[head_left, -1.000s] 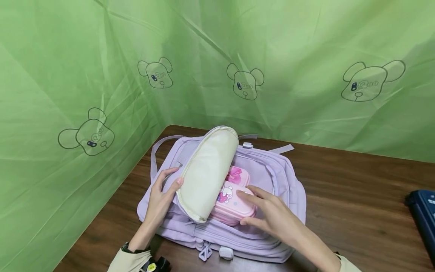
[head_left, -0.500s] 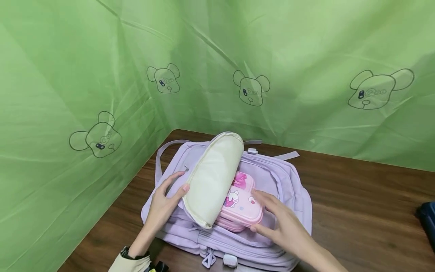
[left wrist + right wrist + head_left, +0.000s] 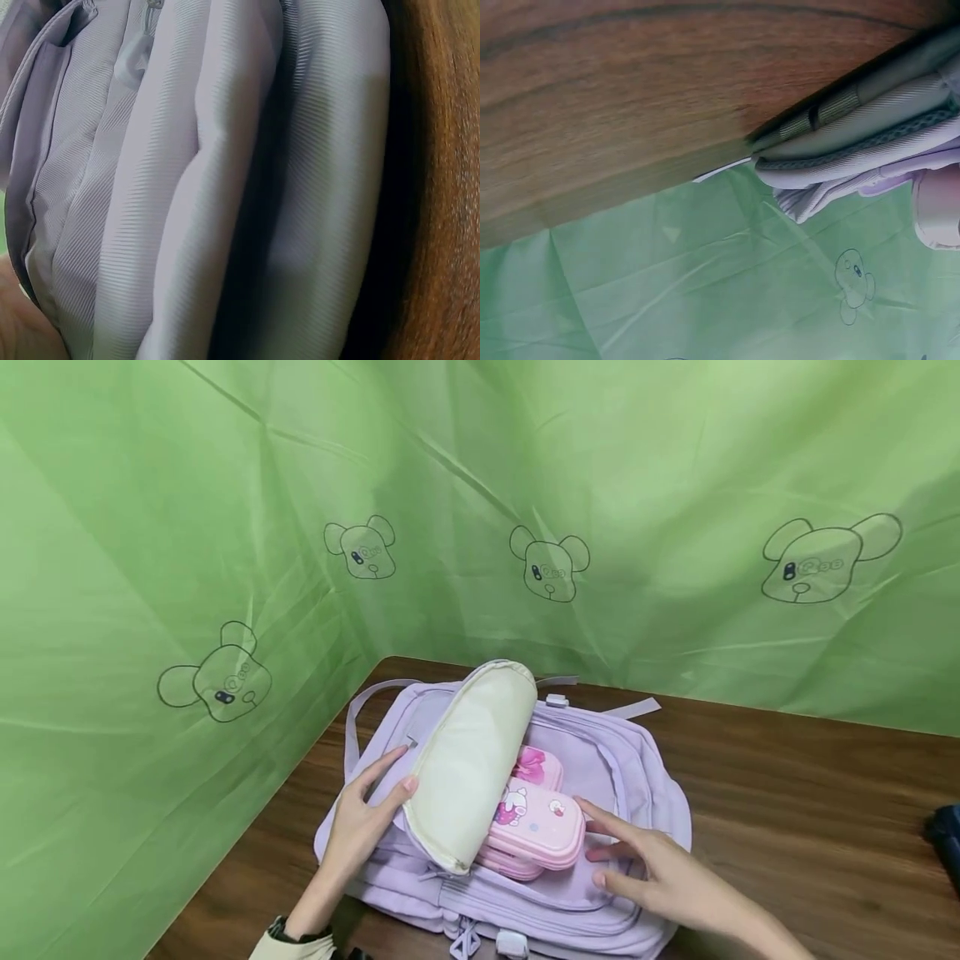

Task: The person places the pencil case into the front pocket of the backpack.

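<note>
A lavender backpack (image 3: pixel 652 793) lies on the table with its front pocket flap (image 3: pixel 472 760) folded back, cream lining showing. My left hand (image 3: pixel 360 822) rests at the flap's left side, thumb at its edge and fingers extended over the lavender fabric. Partly under the flap sits a pink pencil case (image 3: pixel 543 827) with a cartoon bunny print. Below and behind it, more pink shows, including a case with a pink bow (image 3: pixel 540 766). My right hand (image 3: pixel 660 868) is at the bunny case's right end, fingers loosely bent and thumb apart; whether a fingertip touches it is unclear.
A dark blue case (image 3: pixel 947 839) lies at the table's right, cut off by the frame. Green fabric (image 3: pixel 637 485) with bear drawings walls off the back and left. Straps and a buckle (image 3: pixel 512 943) stick out around the backpack on the wooden table (image 3: pixel 810 802).
My right hand has slid off the bunny pencil case's top toward its right end. My left hand stays at the flap. The whole head view has shifted slightly.
</note>
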The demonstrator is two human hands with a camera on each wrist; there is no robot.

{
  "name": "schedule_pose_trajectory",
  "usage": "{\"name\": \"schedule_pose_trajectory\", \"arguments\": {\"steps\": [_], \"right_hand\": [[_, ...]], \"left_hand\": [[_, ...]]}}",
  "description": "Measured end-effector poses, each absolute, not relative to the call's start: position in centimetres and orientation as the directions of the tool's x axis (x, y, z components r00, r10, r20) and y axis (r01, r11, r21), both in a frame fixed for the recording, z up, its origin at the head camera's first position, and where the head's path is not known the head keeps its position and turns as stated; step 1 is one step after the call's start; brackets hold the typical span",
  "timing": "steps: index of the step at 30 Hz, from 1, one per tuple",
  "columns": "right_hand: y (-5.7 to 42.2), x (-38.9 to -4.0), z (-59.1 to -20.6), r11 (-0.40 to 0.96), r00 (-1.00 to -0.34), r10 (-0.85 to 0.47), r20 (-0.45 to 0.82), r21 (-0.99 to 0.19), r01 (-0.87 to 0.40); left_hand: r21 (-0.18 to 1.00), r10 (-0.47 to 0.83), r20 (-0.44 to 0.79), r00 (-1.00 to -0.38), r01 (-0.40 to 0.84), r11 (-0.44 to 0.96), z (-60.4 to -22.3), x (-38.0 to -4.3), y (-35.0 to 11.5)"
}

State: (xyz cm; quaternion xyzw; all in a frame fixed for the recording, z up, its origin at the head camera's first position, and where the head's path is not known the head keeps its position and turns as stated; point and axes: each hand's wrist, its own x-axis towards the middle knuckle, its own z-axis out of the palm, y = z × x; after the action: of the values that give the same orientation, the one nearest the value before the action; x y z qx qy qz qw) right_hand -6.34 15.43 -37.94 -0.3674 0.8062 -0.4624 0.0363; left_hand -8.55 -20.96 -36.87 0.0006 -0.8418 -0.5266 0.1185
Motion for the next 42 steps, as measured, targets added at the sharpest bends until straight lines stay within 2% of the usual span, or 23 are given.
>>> {"name": "schedule_pose_trajectory", "arguments": {"steps": [5, 11, 17, 20, 24, 32, 38, 42], "right_hand": [[15.5, -6.3, -38.1, 0.323, -0.717, -0.639, 0.279, -0.748, -0.579], [15.2, -6.3, -38.1, 0.316, -0.731, -0.642, 0.231, -0.789, -0.527], [15.0, -6.5, -38.1, 0.403, -0.785, -0.598, 0.165, -0.784, -0.472], [15.0, -6.4, -38.0, 0.434, -0.824, -0.557, 0.107, -0.808, -0.398], [15.2, -6.3, -38.1, 0.443, -0.843, -0.535, 0.053, -0.832, -0.334], [15.5, -5.8, -38.6, 0.415, -0.844, -0.527, 0.102, -0.835, -0.361], [14.6, -5.8, -38.9, 0.431, -0.814, -0.547, 0.193, -0.769, -0.472], [14.4, -6.0, -38.6, 0.486, -0.835, -0.527, 0.160, -0.748, -0.451]], "left_hand": [[0.895, -0.144, 0.197, -0.970, 0.118, 0.431, -37.1, -8.2, -20.8], [0.883, -0.140, 0.220, -0.965, 0.136, 0.449, -36.9, -8.4, -21.1], [0.870, -0.145, 0.251, -0.957, 0.158, 0.467, -36.9, -8.5, -21.1], [0.869, -0.153, 0.269, -0.951, 0.170, 0.465, -37.1, -8.4, -21.1], [0.873, -0.171, 0.293, -0.941, 0.191, 0.448, -37.2, -8.3, -20.8], [0.872, -0.174, 0.296, -0.939, 0.191, 0.450, -37.3, -8.6, -20.4], [0.890, -0.217, 0.271, -0.938, 0.157, 0.429, -37.4, -8.3, -20.8], [0.896, -0.203, 0.261, -0.944, 0.159, 0.414, -37.3, -8.4, -20.7]]}}
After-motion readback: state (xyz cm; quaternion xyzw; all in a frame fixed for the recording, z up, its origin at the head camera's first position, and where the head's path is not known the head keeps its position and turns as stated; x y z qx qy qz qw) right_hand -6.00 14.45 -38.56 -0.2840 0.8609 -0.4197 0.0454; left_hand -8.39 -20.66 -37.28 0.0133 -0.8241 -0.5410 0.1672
